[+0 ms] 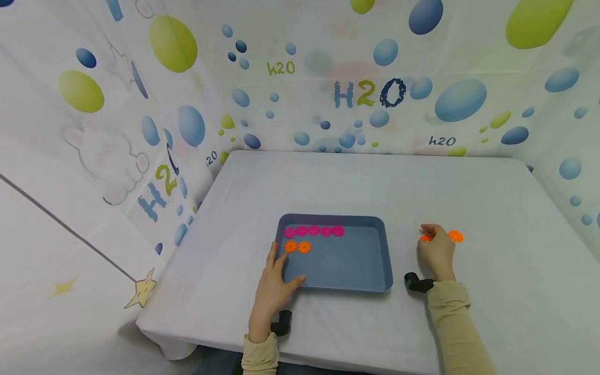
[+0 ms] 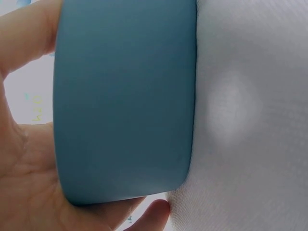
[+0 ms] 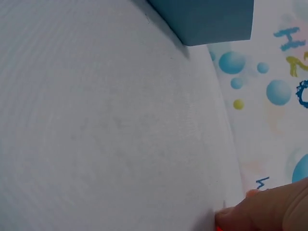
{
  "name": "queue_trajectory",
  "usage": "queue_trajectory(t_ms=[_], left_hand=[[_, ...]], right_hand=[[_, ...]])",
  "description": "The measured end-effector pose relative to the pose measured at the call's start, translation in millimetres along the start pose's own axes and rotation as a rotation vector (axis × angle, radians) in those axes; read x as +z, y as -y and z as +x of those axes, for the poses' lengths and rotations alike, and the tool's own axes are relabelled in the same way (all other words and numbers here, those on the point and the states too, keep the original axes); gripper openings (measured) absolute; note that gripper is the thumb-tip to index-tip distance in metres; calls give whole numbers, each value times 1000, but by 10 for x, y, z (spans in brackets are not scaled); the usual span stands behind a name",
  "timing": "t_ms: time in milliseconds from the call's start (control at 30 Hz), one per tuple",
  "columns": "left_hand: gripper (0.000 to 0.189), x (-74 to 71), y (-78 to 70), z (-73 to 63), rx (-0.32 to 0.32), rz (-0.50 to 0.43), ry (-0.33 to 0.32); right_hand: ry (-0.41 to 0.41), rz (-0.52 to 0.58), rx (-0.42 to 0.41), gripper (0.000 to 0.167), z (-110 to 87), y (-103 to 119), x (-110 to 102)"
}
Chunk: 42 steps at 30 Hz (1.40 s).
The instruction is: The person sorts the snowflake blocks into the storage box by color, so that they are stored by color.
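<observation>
A blue-grey tray [image 1: 347, 265] lies on the table, with its side wall filling much of the left wrist view. My left hand [image 1: 272, 289] rests at the tray's front left corner, fingers spread along the left rim and thumb over the front rim. One fingertip is right beside an orange flower-shaped piece [image 1: 290, 246]; a second orange piece [image 1: 304, 247] sits to its right. Above them runs a row of several pink flower-shaped pieces [image 1: 314, 230]. Right of the tray, my right hand [image 1: 437, 252] pinches an orange flower-shaped piece [image 1: 425, 238], mostly hidden by the fingers.
Another orange piece [image 1: 455, 236] lies on the white tablecloth [image 1: 356, 333] just right of my right hand. A curtain [image 1: 309, 104] with blue and green spots hangs behind the table. Black wrist cameras [image 1: 417, 283] stick out from both wrists.
</observation>
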<state>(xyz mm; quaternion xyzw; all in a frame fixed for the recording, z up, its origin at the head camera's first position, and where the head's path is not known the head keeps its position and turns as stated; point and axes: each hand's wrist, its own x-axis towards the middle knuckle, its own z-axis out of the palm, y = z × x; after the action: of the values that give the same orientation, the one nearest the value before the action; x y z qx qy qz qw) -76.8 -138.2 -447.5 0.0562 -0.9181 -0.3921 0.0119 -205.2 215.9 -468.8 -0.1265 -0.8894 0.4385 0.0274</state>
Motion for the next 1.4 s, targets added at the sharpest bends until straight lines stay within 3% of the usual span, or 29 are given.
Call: queue_trajectory(t_ms=[200, 367, 600, 900, 1033, 1233, 1333, 1400], left_hand=[[74, 2, -8, 13, 13, 6, 3], [75, -2, -7, 12, 12, 9, 1], [74, -18, 5, 5, 18, 11, -5], [74, -12, 52, 11, 15, 8, -9], [74, -3, 52, 16, 16, 2, -11], [74, 10, 51, 7, 15, -5, -6], [74, 14, 52, 7, 16, 2, -6], [74, 13, 46, 10, 19, 4, -7]], right_hand=[[-26, -38, 27, 45, -48, 25, 14], [-49, -74, -26, 43, -72, 22, 10], [39, -154, -49, 42, -57, 0, -89], [149, -167, -65, 27, -35, -21, -174], [155, -116, -13, 30, -46, 22, -170], [168, 50, 93, 35, -71, 33, -97], [188, 133, 97, 37, -85, 71, -61], [226, 250, 97, 40, -90, 129, -53]])
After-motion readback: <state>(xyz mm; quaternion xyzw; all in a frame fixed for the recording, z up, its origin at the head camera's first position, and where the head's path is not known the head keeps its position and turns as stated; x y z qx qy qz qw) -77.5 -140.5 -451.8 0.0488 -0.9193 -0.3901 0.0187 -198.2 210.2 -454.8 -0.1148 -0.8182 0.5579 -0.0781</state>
